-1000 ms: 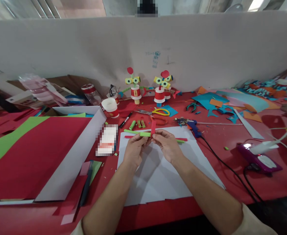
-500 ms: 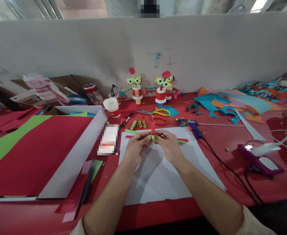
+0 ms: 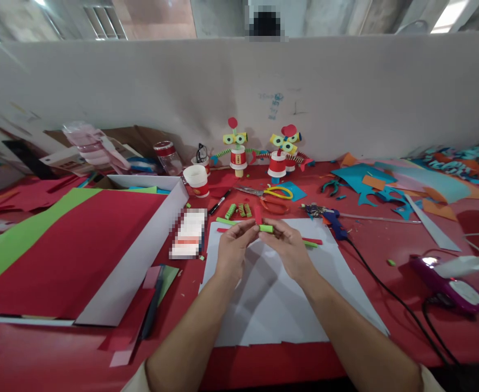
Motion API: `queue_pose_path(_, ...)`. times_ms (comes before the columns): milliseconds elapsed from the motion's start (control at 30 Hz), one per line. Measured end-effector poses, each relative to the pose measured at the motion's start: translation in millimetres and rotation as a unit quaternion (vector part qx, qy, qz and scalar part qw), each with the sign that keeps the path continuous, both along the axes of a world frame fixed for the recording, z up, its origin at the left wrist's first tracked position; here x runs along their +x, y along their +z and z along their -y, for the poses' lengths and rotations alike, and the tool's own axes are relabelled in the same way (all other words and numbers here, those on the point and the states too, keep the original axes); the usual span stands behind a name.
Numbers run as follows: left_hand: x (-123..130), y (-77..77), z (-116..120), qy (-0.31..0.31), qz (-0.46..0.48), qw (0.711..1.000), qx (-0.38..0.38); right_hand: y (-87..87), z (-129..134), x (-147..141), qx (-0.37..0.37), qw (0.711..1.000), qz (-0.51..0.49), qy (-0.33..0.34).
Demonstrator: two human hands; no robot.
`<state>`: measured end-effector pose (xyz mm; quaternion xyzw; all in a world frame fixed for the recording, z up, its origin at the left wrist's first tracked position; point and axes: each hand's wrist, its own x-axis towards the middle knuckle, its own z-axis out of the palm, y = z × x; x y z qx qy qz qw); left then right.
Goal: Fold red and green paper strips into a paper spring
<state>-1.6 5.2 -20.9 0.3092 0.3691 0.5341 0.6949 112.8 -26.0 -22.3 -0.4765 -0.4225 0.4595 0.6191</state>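
Note:
Above the white paper sheets (image 3: 272, 305), my left hand (image 3: 236, 247) pinches a crossed pair of paper strips at their fold. The red strip (image 3: 258, 214) stands up and away from me. A green strip (image 3: 266, 228) points right, towards my right hand (image 3: 288, 245), whose fingers are closed around the same strips. Long red and green ends (image 3: 313, 241) stick out beyond my right hand, and more ends (image 3: 226, 221) show left of my left hand. Just behind my hands lie folded paper springs (image 3: 239, 210) in green and red.
Scissors (image 3: 280, 192), a glue gun (image 3: 335, 224), a marker (image 3: 220, 202) and a phone (image 3: 188, 234) surround the sheets. On the left is a box (image 3: 141, 253) with coloured paper. Paper-cup figures (image 3: 238, 158) stand at the wall. A purple power socket (image 3: 454, 288) sits right.
The green strip's short folded piece now lies out to the right across the red one; before, it pointed towards me. The head view has shifted slightly. Both hands stay close together.

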Motion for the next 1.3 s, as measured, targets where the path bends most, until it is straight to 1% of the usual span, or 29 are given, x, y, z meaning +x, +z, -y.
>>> queue_pose_path(100,1.7,1.3,2.4,0.000,0.016,1.000,-0.005,-0.6,-1.8,-0.9,-0.005,0.999,-0.042,-0.028)
queue_pose_path(167,2.1,1.9,3.2,-0.012,0.023,1.000,-0.007,-0.2,-3.2,-1.1,-0.006,0.997,-0.059,-0.043)
queue_pose_path(300,0.7,3.0,1.9,-0.075,0.023,0.997,0.016,2.3,-4.6,-0.6,-0.007,0.997,-0.064,-0.044)
queue_pose_path(467,-5.7,5.6,-3.1,-0.124,-0.033,0.991,0.037,4.4,-3.4,2.0,-0.014,0.999,-0.029,-0.027)
queue_pose_path(567,-10.9,7.1,-6.1,-0.156,-0.056,0.985,0.038,6.6,-2.8,5.2,-0.034,0.999,0.009,-0.006)
queue_pose_path(633,-13.8,6.9,-7.8,-0.165,-0.071,0.983,0.032,9.3,-2.4,7.4,-0.052,0.998,0.036,0.008)
queue_pose_path(800,-16.0,4.2,-9.5,-0.157,-0.085,0.984,0.024,15.7,-1.2,9.1,-0.058,0.994,0.086,0.016)
queue_pose_path(933,-13.1,5.1,-7.3,-0.163,-0.077,0.984,0.011,15.0,-1.4,8.7,-0.062,0.997,0.048,0.026)
queue_pose_path(1033,-9.0,4.6,-5.0,-0.164,-0.073,0.984,0.010,10.6,-2.1,8.6,-0.056,0.997,0.046,0.023)
queue_pose_path(1200,-1.4,-1.1,-4.4,-0.100,-0.076,0.992,-0.009,3.3,-2.1,5.1,-0.049,0.997,0.064,-0.003)
queue_pose_path(1300,0.0,-1.9,-5.6,-0.070,-0.051,0.996,-0.037,1.4,-1.3,0.7,-0.027,0.995,0.094,0.007)
